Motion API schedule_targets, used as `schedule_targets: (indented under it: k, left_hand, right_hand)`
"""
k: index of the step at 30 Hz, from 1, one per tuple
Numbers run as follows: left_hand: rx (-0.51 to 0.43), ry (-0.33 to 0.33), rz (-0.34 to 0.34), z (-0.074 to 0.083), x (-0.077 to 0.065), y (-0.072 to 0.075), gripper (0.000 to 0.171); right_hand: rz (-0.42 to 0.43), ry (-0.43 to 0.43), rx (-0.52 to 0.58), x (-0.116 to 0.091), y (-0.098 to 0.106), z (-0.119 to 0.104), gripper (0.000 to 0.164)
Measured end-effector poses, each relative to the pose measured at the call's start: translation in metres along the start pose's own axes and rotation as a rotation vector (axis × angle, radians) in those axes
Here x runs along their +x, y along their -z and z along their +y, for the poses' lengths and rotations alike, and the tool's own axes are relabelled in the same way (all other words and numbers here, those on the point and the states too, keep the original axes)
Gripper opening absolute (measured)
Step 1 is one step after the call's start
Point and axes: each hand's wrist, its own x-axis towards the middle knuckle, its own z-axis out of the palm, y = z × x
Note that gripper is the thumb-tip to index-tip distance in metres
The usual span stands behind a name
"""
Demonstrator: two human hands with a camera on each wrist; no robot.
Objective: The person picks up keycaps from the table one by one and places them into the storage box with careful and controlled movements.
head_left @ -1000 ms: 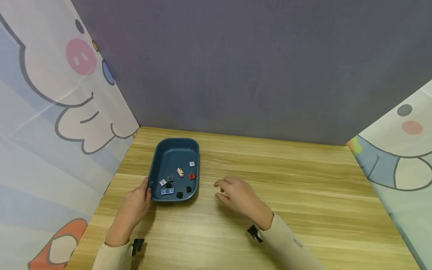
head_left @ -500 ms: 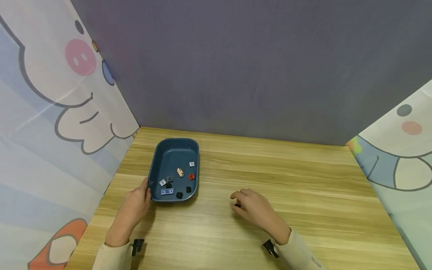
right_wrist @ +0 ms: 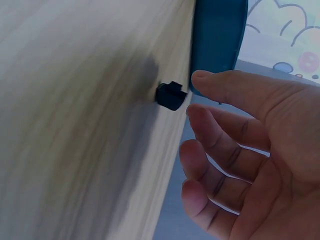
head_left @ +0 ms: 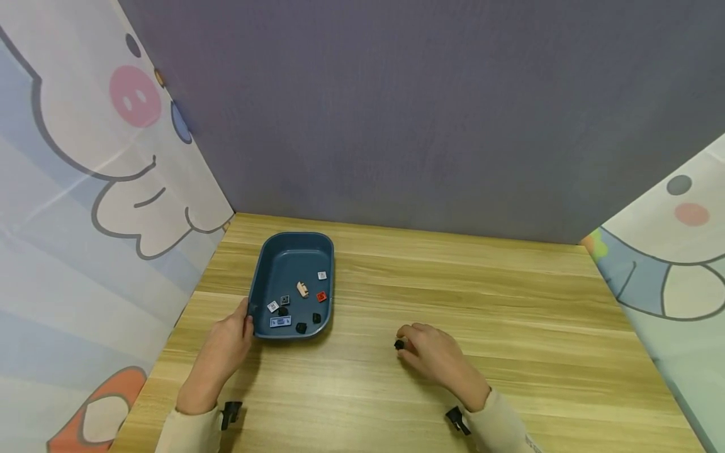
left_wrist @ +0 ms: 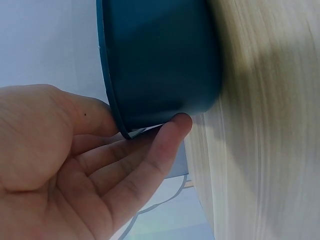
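My left hand (head_left: 223, 343) grips the near left corner of a dark blue tray (head_left: 294, 244); in the left wrist view its thumb lies at the rim with the fingers under it. Inside the tray are a red tile (head_left: 321, 296), a beige piece (head_left: 303, 289), a light blue printed tile (head_left: 281, 321), two white tiles and several small dark pieces. To the right, a small black faceted piece (head_left: 399, 345) lies on the table. Beside it, the thumb and loosely bent fingers of my right hand (head_left: 433, 352) are spread, fingertips just short of the piece in the right wrist view.
The wood-grain table (head_left: 510, 302) ends at a grey panel (head_left: 419, 113) at the back. Cartoon-printed sheets stand at the left (head_left: 85, 207) and right. The tray stands on the table's left part.
My right hand has moved right and nearer to me, its fingers coming to the black piece, which now shows in front of them. The left hand and the tray have stayed put.
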Motion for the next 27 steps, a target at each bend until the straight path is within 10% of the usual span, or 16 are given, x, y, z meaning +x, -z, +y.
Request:
schedule_targets:
  k: [27]
  left_hand:
    - [0.004,0.004,0.003,0.000,0.000,0.000,0.047]
  right_hand:
    - [-0.006,-0.062,0.002,0.002,-0.016,0.009,0.013]
